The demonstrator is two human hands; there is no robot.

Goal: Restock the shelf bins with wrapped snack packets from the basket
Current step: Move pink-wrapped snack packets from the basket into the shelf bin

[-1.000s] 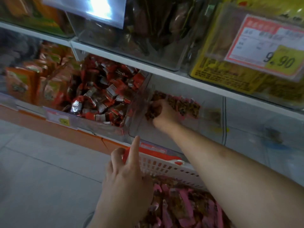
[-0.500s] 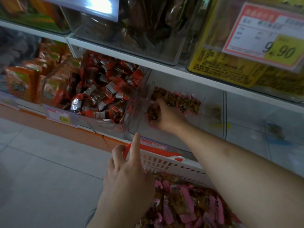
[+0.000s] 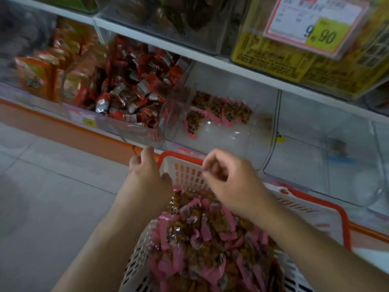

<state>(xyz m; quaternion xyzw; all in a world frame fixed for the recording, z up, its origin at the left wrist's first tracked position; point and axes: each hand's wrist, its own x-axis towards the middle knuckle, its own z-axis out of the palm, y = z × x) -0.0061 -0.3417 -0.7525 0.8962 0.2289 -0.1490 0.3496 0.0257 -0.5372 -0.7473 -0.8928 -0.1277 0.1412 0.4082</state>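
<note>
A white basket (image 3: 185, 171) with a red rim is heaped with pink-edged snack packets (image 3: 200, 239) at the bottom centre. Behind it, a clear shelf bin (image 3: 231, 135) holds a few of the same packets (image 3: 221, 108) in a row at its back. My left hand (image 3: 147, 178) is at the basket's left corner, fingers curled outside the rim and thumb against the wall. My right hand (image 3: 229, 182) hovers over the basket's far end with loosely curled fingers and holds nothing.
Left of that bin is a bin of red and silver packets (image 3: 134, 89), then orange packs (image 3: 35, 79). Another clear bin (image 3: 326, 165) stands to the right. The upper shelf carries bins and a 9.90 price tag (image 3: 315, 24). Tiled floor (image 3: 52, 197) lies to the left.
My right hand has left the packets in the clear bin and pulled back over the basket. My left hand's raised finger has curled down at the basket corner. The view has tilted downward.
</note>
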